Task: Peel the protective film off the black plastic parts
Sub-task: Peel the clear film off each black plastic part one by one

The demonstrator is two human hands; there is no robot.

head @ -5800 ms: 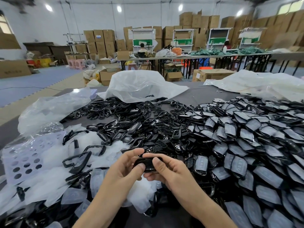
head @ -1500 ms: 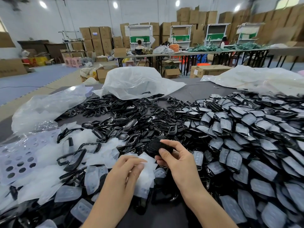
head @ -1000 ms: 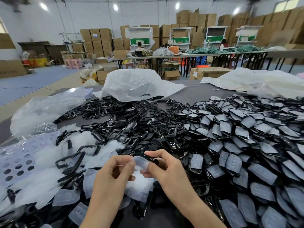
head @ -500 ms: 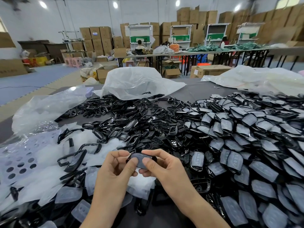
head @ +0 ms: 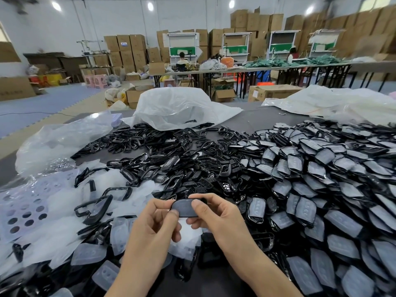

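The left hand [head: 156, 226] has re-pinched the black part [head: 185, 208] at its 8 o'clock corner. The right hand [head: 216, 217] pinches the 3 o'clock end; the long axis runs 9-to-3.

Held part [head: 186, 208]: black, dulled to grey across the face.
Filmed parts [head: 321, 179]: black rims, cloudy pale-grey faces, faint rows of oval marks.
Bare frames [head: 171, 159]: glossy black with white glints.
Peeled films [head: 53, 239]: milky white, half see-through.
Perforated sheet [head: 23, 209]: pale lilac, dotted with round dark holes.
Tabletop [head: 257, 123]: dark grey.
Plastic bag [head: 177, 106]: translucent white.
Cardboard boxes [head: 128, 46]: plain brown, one with a small blue label.
Racks [head: 182, 43]: white frames, green panels.
Stools [head: 96, 80]: pink.
Floor mat [head: 42, 103]: muted blue-grey.
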